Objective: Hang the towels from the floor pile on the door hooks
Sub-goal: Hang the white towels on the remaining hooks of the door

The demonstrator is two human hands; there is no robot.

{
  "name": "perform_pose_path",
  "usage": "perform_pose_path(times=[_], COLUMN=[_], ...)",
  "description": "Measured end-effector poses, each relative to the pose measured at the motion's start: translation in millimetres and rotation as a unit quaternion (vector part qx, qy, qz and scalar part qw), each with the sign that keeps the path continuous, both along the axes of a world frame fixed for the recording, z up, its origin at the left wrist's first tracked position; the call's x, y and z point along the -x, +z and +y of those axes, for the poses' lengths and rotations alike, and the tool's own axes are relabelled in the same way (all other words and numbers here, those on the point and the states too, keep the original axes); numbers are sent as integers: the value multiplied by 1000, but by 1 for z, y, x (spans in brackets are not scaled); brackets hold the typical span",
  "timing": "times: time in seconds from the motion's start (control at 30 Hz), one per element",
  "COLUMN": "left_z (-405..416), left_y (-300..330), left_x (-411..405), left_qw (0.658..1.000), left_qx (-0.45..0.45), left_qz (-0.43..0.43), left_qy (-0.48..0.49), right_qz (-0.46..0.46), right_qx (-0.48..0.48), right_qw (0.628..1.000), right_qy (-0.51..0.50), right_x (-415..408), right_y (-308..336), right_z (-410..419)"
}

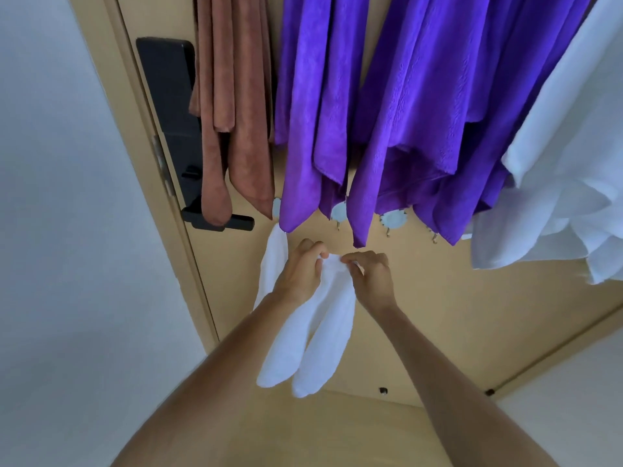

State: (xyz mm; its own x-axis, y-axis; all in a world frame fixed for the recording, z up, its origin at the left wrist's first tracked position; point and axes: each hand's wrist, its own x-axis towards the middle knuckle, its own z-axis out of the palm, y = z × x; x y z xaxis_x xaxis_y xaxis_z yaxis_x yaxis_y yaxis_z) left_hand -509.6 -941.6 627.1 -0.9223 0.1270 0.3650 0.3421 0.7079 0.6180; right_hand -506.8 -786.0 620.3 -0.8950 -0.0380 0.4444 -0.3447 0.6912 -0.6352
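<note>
White towel [320, 318] held up against the door [421, 298], just under the row of hooks.

The left hand [300, 271] and the right hand [371, 274] both pinch the top fold of the towel with curled fingers, close together, and the cloth hangs down from them in two soft lobes; one more part of it rises to the left, toward the first hook, but if it is caught there I cannot tell. The towel looks light, thick and limp, so I think it will sag and slip wherever it is not held. It seems best to keep hold of the top edge and bunch it a little, so one free hook [338, 225] can catch it. A brown towel [232, 129], two purple towels [313, 112] and another white cloth [566, 183] already hang above.
</note>
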Motion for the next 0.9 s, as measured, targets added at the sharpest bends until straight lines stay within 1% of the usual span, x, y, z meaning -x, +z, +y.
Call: perform_pose_path(times=[0.07,0.2,0.3,0.37,0.43,0.47,0.6,0.7,0.77,0.83,0.9], left_z=[4,14,19,23,26,27,34,38,39,38,38], left_y=[-13,-24,-21,-20,-24,-27,-33,-36,-39,-41,-46], left_x=[15,34,50,60,62,61,50,45,42,38,35], left_qw=[999,992,988,988,989,989,986,989,991,992,997], left_qx=[-21,-41,-58,-57,-53,-55,-114,-92,-96,-113,-71], left_qz=[46,114,143,139,133,135,114,88,69,25,11], left_qy=[10,21,18,24,26,26,37,70,69,45,23], right_qz=[59,105,148,171,159,147,102,62,39,3,-8], right_qx=[-3,-33,-32,-29,-22,-33,-91,-113,-124,-116,-100], right_qw=[998,992,986,981,982,983,984,983,987,993,995], right_qy=[-19,-61,-75,-88,-101,-106,-116,-132,-99,-28,24], right_x=[17,40,50,56,60,61,58,53,47,42,38], right_y=[-10,-20,-13,-10,-14,-19,-37,-44,-46,-46,-47], right_z=[-2,-7,-13,-16,-18,-18,-20,-24,-24,-22,-19])
